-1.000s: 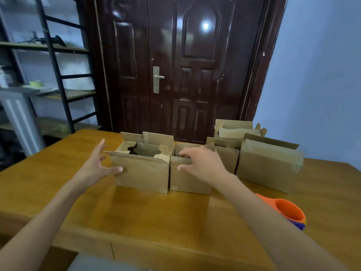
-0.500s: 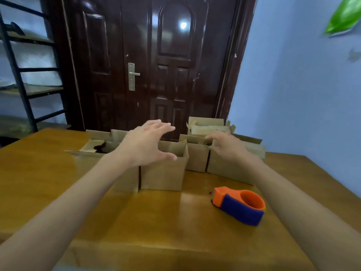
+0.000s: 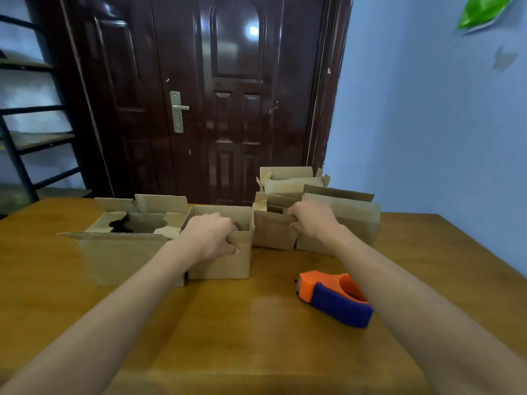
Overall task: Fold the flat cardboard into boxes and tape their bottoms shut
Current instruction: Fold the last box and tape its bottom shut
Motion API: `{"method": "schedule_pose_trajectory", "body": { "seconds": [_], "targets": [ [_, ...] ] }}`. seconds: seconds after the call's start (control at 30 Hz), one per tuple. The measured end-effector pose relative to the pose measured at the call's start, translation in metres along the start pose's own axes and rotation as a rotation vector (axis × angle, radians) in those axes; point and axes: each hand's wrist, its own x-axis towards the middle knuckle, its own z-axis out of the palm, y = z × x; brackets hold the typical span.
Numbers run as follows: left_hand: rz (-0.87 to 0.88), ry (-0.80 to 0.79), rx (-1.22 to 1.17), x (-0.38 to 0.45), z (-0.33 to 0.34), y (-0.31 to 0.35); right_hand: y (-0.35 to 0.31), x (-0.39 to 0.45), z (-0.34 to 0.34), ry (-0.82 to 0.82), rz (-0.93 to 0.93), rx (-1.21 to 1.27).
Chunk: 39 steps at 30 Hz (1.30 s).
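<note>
Left hand (image 3: 209, 236) gripped the middle box (image 3: 225, 262) rim; right hand (image 3: 312, 222) gripped the small box (image 3: 272, 233). Looked like sorting folded boxes; next probably needed the tape dispenser (image 3: 335, 299).

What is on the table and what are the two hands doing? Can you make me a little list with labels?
Table: brown wooden table
Boxes: several open brown cardboard boxes in a cluster at the far side
Left hand: left hand grips the front wall of the small open cardboard box
Right hand: right hand grips the edge of the narrow cardboard box behind it
Tape tool: orange and blue plastic tape dispenser, lying untouched near the right forearm
Background: dark brown door
</note>
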Motion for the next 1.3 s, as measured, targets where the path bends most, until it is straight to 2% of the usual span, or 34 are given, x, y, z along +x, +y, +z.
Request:
{"method": "schedule_pose_trajectory", "body": {
  "seconds": [0.13,0.3,0.47,0.6,0.67,0.73,0.8,0.87,1.03,1.3],
  "targets": [
    [-0.015,-0.035,-0.028,-0.002,-0.001,-0.005,0.023,-0.021,-0.007,-0.051,-0.029,-0.041],
    [0.009,0.008,-0.025,-0.008,-0.006,-0.004,0.031,-0.051,-0.023,-0.121,-0.083,-0.035],
    [0.032,0.025,-0.053,-0.010,0.001,-0.002,0.000,-0.066,-0.028,-0.115,-0.159,0.033],
    [0.008,-0.027,-0.080,-0.010,-0.007,-0.001,-0.010,-0.064,-0.032,-0.135,-0.175,0.091],
    [-0.005,0.051,-0.145,-0.010,-0.025,-0.006,0.005,-0.066,-0.041,-0.122,-0.112,0.245],
    [0.009,0.215,-0.222,-0.001,-0.048,-0.011,0.031,-0.063,-0.048,-0.017,-0.007,0.348],
    [0.047,0.333,-0.258,0.019,-0.066,-0.010,0.059,-0.056,-0.051,0.075,0.088,0.281],
    [0.092,0.295,-0.286,0.049,-0.076,-0.001,0.081,-0.049,-0.052,0.069,0.143,0.181],
    [0.100,0.111,-0.265,0.126,-0.067,0.029,0.102,-0.036,-0.043,-0.092,0.155,0.125],
    [-0.005,0.099,-0.298,0.209,-0.031,0.038,0.123,-0.020,-0.029,-0.158,0.106,0.181]
  ]
}}
